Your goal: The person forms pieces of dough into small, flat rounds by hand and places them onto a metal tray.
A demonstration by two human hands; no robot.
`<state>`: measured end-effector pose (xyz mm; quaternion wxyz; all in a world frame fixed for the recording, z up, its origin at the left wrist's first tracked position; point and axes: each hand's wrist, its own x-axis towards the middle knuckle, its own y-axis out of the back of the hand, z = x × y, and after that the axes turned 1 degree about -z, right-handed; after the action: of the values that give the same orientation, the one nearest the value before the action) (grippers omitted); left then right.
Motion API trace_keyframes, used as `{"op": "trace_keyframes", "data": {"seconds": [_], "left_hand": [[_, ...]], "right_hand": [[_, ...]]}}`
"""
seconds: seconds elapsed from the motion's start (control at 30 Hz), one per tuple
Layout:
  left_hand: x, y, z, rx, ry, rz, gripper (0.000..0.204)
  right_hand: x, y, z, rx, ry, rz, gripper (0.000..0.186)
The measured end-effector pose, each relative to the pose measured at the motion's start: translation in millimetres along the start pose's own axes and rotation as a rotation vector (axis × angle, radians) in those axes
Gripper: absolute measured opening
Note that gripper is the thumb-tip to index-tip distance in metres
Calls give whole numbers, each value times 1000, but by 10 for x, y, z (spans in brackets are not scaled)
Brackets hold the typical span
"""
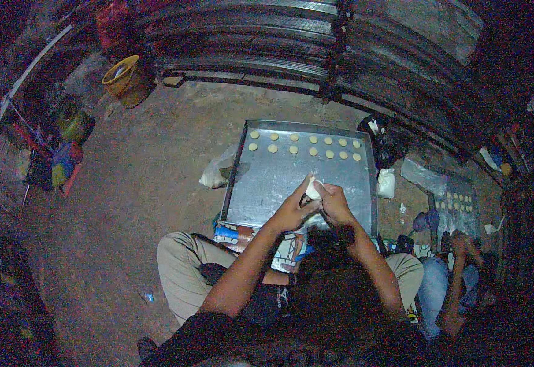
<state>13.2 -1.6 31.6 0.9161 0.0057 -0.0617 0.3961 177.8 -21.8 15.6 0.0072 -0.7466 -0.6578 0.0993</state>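
Note:
Both my hands meet over a large grey metal baking tray [267, 189]. Between their fingers is a small white soft-looking piece [313, 188]; whether it is dough or a bag cannot be made out. My left hand [294, 208] closes on it from the left, with the fingers pointing up and away from me. My right hand [337, 207] grips it from the right, fingers bent. Along the tray's far side lie two rows of flat, pale yellow dough rounds [294, 150], beyond my hands.
Clear plastic [215, 174] lies left of the tray, and a white bag [386, 183] right of it. Farther right, another person's hands [461, 244] are near a second tray [463, 221] with rounds. A yellow bucket [129, 85] stands at the far left.

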Motion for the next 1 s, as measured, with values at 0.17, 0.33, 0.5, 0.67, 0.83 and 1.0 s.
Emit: {"op": "trace_keyframes", "data": {"seconds": [0.17, 0.33, 0.5, 0.67, 0.83, 1.0], "left_hand": [[-16, 14, 1, 287, -65, 102, 74], [7, 43, -163, 379, -160, 232, 64], [2, 27, -62, 430, -225, 293, 53], [-13, 77, 20, 432, -259, 381, 42], [-11, 88, 139, 418, -273, 479, 29], [-6, 80, 93, 321, -165, 564, 25]], "right_hand": [[4, 34, -1, -54, -112, -22, 35], [3, 14, -90, -60, -35, -163, 29], [-81, 72, -171, 114, -39, -221, 30], [-272, -105, -557, -320, 13, -324, 37], [-290, -213, -506, -333, 62, -291, 36], [-331, -309, -537, -469, 55, -253, 38]]}}
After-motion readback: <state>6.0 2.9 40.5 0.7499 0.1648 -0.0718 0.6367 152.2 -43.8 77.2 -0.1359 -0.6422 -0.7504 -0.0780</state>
